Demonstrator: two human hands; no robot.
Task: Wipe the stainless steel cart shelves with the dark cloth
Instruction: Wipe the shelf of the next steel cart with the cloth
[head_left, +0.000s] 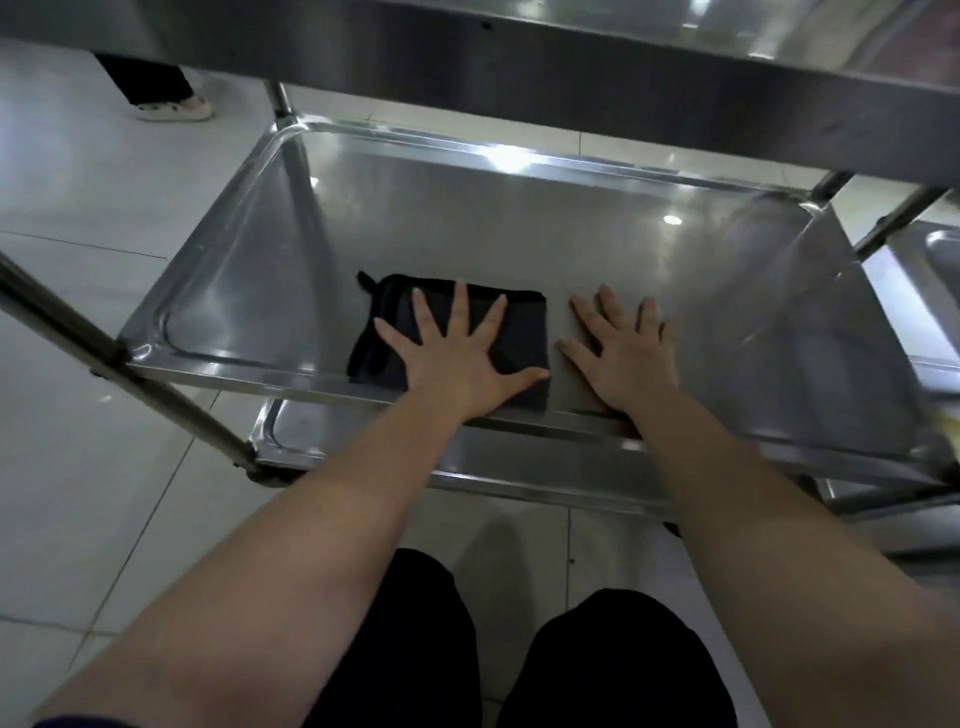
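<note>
Our left hand (457, 358) lies flat, fingers spread wide, on the folded dark cloth (519, 338) at centre frame, on the tray-shaped middle shelf (467, 223) of the stainless steel cart. Our right hand (621, 358) rests flat on bare steel just beside the cloth, holding nothing. The cart's top shelf (571, 88) crosses the upper frame, overhanging the far rim. A light shoe (174, 110) stands on the white tiled floor (78, 208), upper left.

The dark cloth (522, 332), apparently folded, lies flat near the front rim of the shiny steel middle shelf (467, 223).
</note>
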